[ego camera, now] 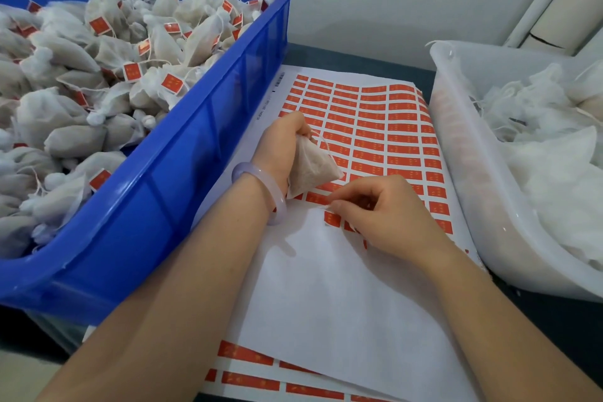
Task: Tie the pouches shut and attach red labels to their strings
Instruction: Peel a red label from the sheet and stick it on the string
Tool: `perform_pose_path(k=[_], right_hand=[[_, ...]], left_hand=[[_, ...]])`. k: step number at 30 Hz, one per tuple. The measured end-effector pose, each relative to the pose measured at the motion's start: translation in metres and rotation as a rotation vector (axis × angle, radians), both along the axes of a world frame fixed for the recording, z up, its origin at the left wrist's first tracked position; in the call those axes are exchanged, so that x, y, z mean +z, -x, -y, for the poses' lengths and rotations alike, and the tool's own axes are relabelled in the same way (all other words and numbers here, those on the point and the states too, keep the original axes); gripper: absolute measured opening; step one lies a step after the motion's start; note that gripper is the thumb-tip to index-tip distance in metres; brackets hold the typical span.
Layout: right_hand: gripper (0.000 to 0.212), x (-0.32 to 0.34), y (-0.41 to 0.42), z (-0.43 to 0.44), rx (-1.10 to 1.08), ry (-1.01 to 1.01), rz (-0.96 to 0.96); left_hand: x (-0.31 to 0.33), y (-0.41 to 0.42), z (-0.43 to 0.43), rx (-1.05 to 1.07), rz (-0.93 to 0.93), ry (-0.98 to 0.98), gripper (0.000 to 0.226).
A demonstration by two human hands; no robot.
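My left hand point(280, 147) grips the gathered neck of a white filled pouch point(311, 170), which hangs over a sheet of red labels point(375, 127). A thin white string point(321, 140) trails from the pouch's neck. My right hand point(385, 215) rests on the sheet just below the pouch, its thumb and forefinger pinching at the edge of a red label in the lowest remaining row. Whether the label has come off the sheet I cannot tell. The sheet's lower half is bare white backing.
A blue crate point(195, 147) on the left is heaped with tied pouches bearing red labels. A clear plastic tub point(463, 173) on the right holds loose white pouches. More label sheets point(261, 369) lie underneath near the front edge. A white wall is behind.
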State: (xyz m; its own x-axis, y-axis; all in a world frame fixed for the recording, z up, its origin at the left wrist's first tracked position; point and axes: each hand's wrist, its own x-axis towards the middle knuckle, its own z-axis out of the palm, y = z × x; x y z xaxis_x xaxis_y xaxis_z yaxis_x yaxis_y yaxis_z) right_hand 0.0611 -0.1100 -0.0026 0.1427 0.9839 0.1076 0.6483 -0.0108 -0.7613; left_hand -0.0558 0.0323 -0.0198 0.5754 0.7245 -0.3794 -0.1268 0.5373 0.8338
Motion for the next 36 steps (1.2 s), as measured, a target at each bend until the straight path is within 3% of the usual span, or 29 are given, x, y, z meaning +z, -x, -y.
perform_pose_path(k=[4,9,15,20,28,36], right_hand=[[0.025,0.003,-0.004,0.0,-0.011,0.004,-0.029],[0.023,0.006,-0.008,-0.001,-0.027,0.015,-0.084],[0.01,0.002,-0.007,-0.001,0.009,0.07,0.028],[0.024,0.003,-0.01,-0.001,-0.006,0.064,-0.03],[0.022,0.005,-0.011,-0.002,-0.05,0.062,-0.044],[0.021,0.006,-0.011,-0.002,-0.104,0.072,-0.057]], left_hand=[[-0.001,-0.001,-0.001,-0.014,-0.012,-0.001,0.033],[0.0,0.0,-0.001,-0.013,-0.016,-0.005,0.031],[0.002,0.0,0.002,-0.01,-0.011,-0.001,0.024],[0.004,0.001,0.002,-0.011,-0.022,0.013,0.03],[0.006,0.001,0.003,0.0,-0.057,-0.007,0.028],[0.009,0.004,0.005,0.093,0.042,-0.02,0.018]])
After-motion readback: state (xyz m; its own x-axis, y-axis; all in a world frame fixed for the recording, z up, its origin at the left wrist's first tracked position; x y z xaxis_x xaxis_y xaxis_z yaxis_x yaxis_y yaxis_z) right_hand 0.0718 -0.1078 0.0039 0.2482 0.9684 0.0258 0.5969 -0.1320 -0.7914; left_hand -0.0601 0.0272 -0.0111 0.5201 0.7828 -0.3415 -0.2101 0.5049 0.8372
